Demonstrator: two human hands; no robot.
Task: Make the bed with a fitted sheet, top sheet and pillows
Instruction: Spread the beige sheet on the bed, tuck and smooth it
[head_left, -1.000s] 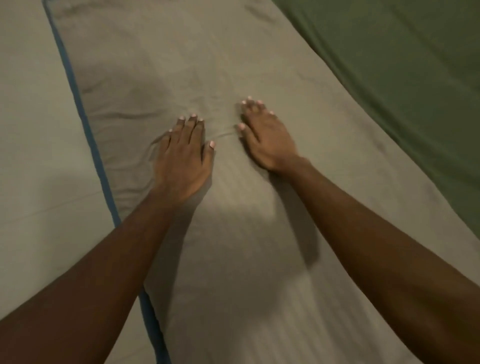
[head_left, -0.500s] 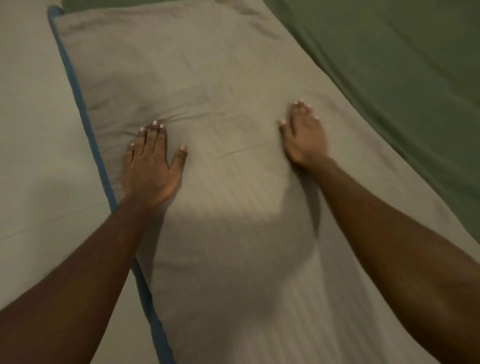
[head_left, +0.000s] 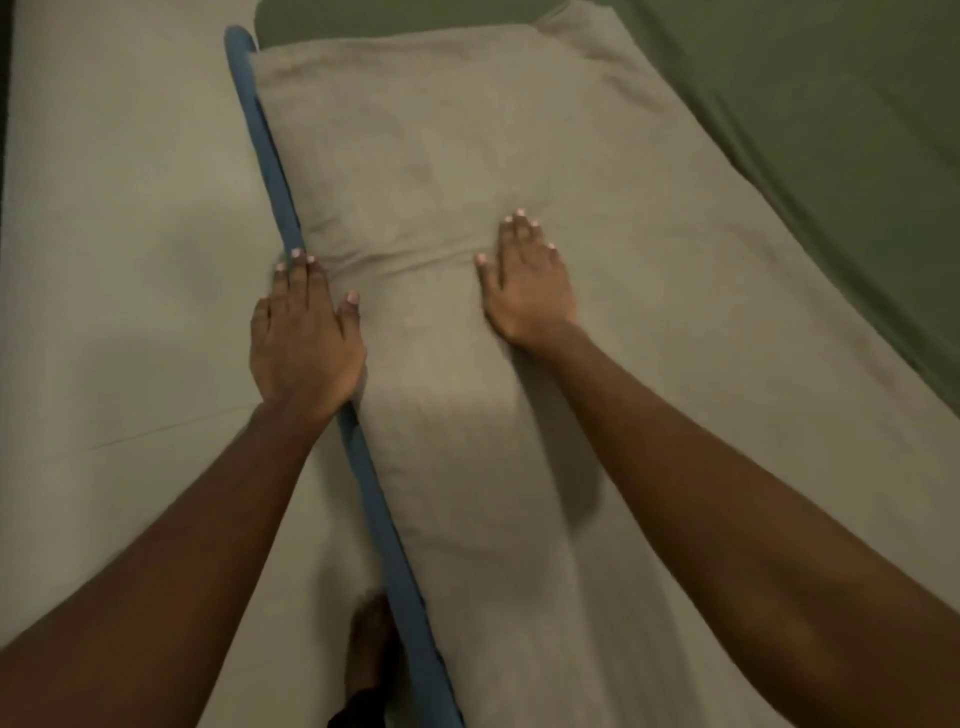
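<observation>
While what may be a foot (head_left: 370, 649) is showing dimly nearest, the left hand (head_left: 304, 348) is pressing, fingers straight, on the blue band (head_left: 372, 493) edging the pillow (head_left: 441, 156); the right hand (head_left: 524, 283) is lying flat mid-pillow, gripping nothing, green sheet (head_left: 805, 104) stretching beyond.

Dim, warm, flat light. A broad soft shadow darkens the near half of the pillow (head_left: 467, 156). Everything is slightly soft and grainy; the pillow's long edges bow from wide-angle distortion.
</observation>
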